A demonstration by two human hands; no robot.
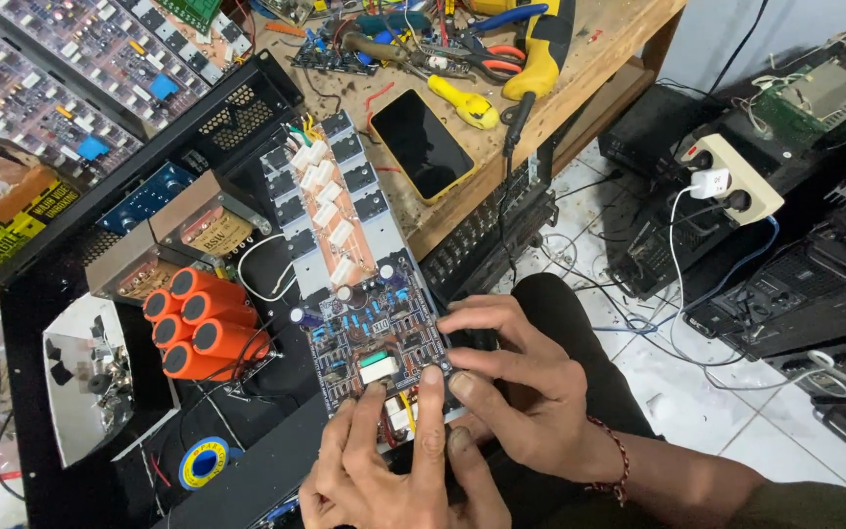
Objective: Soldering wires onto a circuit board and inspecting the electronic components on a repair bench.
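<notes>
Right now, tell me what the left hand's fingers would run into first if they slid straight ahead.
The left hand points up the blue circuit board; its fingertips would likely first meet the white block component, though heights are hard to judge.

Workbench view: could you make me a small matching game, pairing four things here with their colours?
Things:
1. capacitors
2. smartphone
3. power strip
4. circuit board under the left hand and right hand

Colours:
A. cream
B. blue
C. orange
D. black screen, yellow edge

Pairs: 1-C, 2-D, 3-A, 4-B
</notes>
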